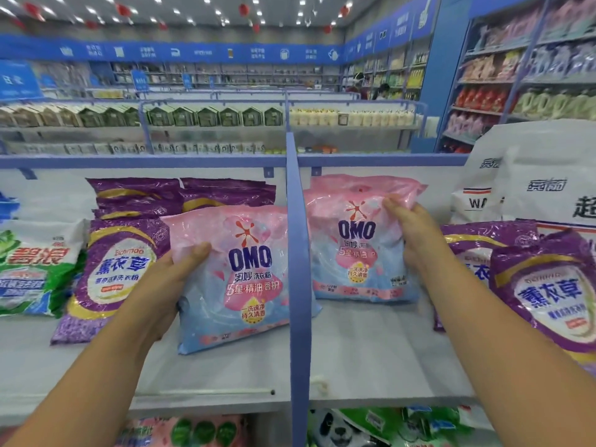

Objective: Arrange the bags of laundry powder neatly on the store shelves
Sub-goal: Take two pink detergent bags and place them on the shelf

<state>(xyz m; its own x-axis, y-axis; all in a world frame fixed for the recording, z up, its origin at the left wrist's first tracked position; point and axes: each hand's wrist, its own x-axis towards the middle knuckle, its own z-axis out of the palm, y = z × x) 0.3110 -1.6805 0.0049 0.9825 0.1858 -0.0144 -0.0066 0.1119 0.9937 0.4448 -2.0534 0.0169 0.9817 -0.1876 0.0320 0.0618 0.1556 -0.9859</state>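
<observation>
Two pink and blue OMO bags of laundry powder lie on the white shelf (371,356), one on each side of a blue divider (298,285). My left hand (167,279) grips the left edge of the left OMO bag (245,279), thumb on its face. My right hand (416,230) holds the right edge of the right OMO bag (351,246), which leans back toward the shelf's rear wall. Purple lavender bags (113,272) lie left of the left OMO bag, and more purple bags (545,291) lie at the right.
A green and white bag (35,269) lies at the far left. Big white bags (541,175) stand at the back right. Stacked purple bags (180,195) sit behind the left OMO bag. More bags fill the shelf below (371,427). Aisles of shelving stretch behind.
</observation>
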